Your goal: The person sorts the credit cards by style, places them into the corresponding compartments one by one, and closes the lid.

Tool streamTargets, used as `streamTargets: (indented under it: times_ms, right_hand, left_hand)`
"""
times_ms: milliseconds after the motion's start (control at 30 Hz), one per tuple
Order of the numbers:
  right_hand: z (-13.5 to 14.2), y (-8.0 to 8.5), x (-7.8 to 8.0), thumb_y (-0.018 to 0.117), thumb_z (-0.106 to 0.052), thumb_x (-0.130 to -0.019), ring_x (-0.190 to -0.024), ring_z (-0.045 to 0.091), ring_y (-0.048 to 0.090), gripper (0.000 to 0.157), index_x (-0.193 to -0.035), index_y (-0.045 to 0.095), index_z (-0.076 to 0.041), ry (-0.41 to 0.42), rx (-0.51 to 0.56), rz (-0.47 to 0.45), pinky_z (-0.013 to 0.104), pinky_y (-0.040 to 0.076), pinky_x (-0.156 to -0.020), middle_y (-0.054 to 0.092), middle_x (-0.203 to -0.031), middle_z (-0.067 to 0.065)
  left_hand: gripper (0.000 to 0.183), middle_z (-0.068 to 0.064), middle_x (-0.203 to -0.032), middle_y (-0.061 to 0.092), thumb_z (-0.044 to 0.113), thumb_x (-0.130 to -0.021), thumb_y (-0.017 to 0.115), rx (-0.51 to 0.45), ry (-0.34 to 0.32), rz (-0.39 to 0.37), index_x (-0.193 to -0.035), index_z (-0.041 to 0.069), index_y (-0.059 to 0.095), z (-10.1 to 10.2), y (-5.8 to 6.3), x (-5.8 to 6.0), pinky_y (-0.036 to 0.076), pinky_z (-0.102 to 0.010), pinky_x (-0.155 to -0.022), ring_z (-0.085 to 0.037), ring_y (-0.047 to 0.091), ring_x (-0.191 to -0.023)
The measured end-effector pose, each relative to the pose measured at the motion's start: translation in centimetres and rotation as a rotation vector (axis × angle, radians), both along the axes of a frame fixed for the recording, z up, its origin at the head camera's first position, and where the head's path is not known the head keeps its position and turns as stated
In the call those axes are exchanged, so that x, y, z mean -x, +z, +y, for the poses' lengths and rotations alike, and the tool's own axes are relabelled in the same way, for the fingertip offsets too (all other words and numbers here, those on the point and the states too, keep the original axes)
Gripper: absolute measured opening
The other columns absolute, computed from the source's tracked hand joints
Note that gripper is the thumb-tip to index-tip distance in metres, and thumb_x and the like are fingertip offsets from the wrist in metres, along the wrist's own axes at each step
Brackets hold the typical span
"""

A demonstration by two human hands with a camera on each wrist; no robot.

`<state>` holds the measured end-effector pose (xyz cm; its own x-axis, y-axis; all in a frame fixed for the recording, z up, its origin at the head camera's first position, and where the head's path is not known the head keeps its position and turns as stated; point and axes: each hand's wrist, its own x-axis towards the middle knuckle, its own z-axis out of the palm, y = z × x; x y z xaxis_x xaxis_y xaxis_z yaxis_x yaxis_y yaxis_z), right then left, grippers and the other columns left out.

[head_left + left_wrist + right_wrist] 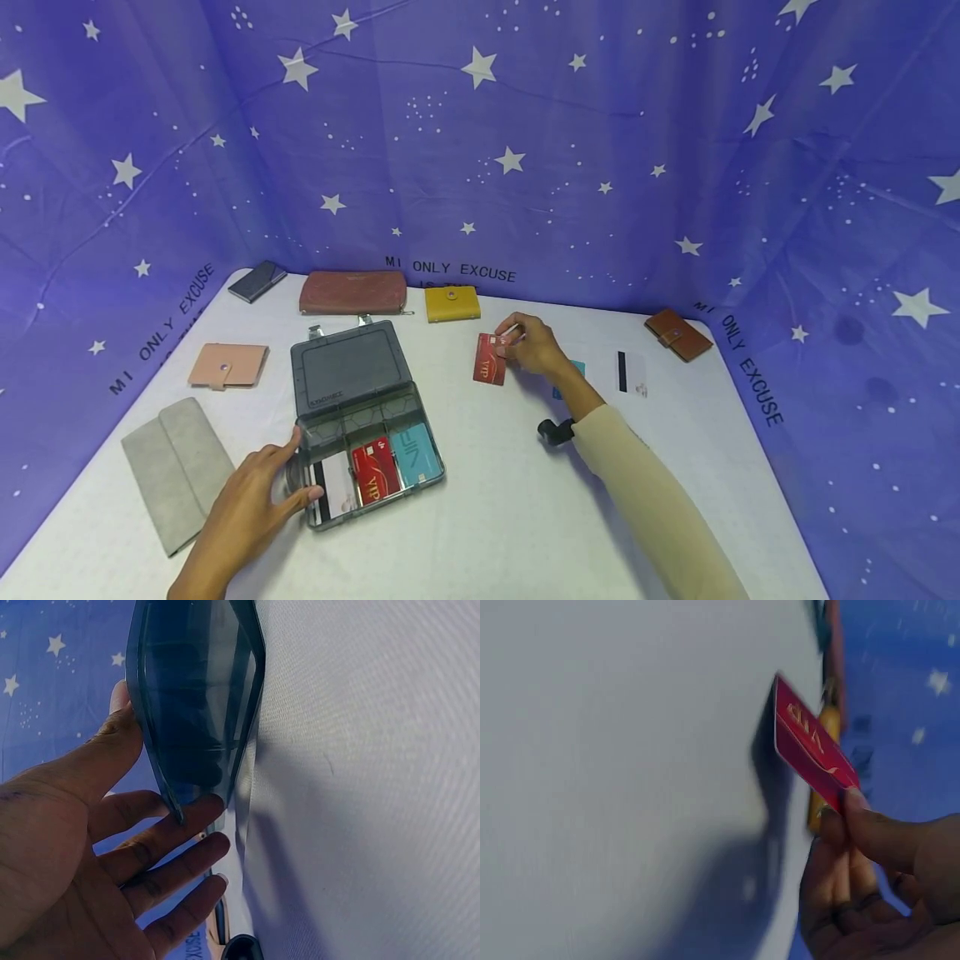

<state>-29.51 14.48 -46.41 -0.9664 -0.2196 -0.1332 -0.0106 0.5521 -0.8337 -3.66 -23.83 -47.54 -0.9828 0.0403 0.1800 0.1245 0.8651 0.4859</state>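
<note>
Right hand (531, 343) pinches red card (487, 364), short of worktop's (495, 500) back edge
Left hand (251, 496), spread, grips box's (348, 367) left edge; worktop lies between.

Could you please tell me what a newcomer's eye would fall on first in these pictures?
Probably the starry purple curtain behind the table comes first. Next might be the red card pinched in the right hand, then the open case, touched by the left hand, with three cards inside.

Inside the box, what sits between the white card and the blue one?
The head view shows a red VIP card between the white card and blue card.
</note>
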Motion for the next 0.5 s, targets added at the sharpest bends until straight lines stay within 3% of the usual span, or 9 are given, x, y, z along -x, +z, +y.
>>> streamTargets:
  times_ms: [100,233,367,500]
  right_hand:
    - [-1.4,0.8,-1.7,0.074,-0.002,-0.087,-0.075,0.034,0.064,0.022,-0.106,0.068,-0.012,0.053,0.121,0.066,0.04,0.059,-0.061,0.063,-0.094,0.013]
    - [-3.7,2.1,-4.4,0.072,-0.002,-0.088,-0.076,0.044,0.066,0.015,-0.101,0.071,-0.01,0.138,0.259,0.107,0.056,0.06,-0.072,0.066,-0.092,0.014]
    - [-6.2,3.0,-7.3,0.072,-0.005,-0.089,-0.074,0.044,0.068,0.011,-0.099,0.072,-0.009,0.245,0.329,0.109,0.054,0.061,-0.068,0.072,-0.091,0.012]
    - [-8.6,3.1,-9.9,0.073,-0.01,-0.089,-0.071,0.041,0.069,0.008,-0.097,0.073,-0.013,0.336,0.33,0.13,0.047,0.062,-0.064,0.073,-0.085,0.006]
  left_hand:
    - [0.086,-0.014,-0.115,0.066,0.042,-0.08,0.081,-0.003,-0.003,0.004,-0.147,0.001,0.046,0.0,0.0,0.0,0.049,-0.058,-0.092,-0.035,0.061,-0.108]
    - [0.086,-0.014,-0.116,0.066,0.043,-0.08,0.081,-0.001,-0.007,0.009,-0.147,0.001,0.046,0.0,0.0,0.0,0.048,-0.058,-0.092,-0.035,0.06,-0.109]
    - [0.086,-0.013,-0.115,0.066,0.043,-0.08,0.081,-0.001,-0.008,0.019,-0.146,0.001,0.046,0.0,0.0,0.0,0.049,-0.058,-0.092,-0.034,0.061,-0.108]
    - [0.085,-0.012,-0.114,0.067,0.041,-0.079,0.082,-0.002,-0.003,0.036,-0.146,0.0,0.048,0.1,0.0,0.0,0.049,-0.057,-0.091,-0.033,0.061,-0.107]
